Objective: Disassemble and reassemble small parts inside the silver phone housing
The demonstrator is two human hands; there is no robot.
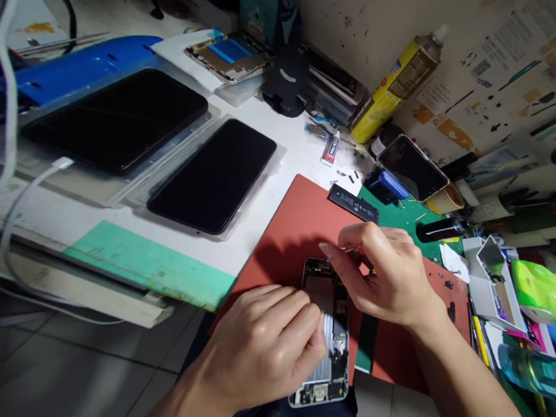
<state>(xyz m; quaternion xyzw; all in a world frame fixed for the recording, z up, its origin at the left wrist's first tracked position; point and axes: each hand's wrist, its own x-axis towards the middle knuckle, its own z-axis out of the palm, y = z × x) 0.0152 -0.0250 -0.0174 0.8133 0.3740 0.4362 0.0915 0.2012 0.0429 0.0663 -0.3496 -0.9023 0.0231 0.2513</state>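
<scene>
An opened phone lies tilted on the red mat, its battery bay and inner parts exposed. My left hand is curled over its left side, gripping it; the fingertips are hidden underneath. Over the phone's top end, my right hand is closed in a pinch. A bit of red and yellow shows between its fingers, but I cannot make out what they hold. A black phone battery rests at the far edge of the mat, beyond my right hand.
Two dark-screened phones lie on plastic cases at the left. White cables hang by the table edge. At the back are a yellow spray can and a propped phone. A blue bottle and clutter line the right.
</scene>
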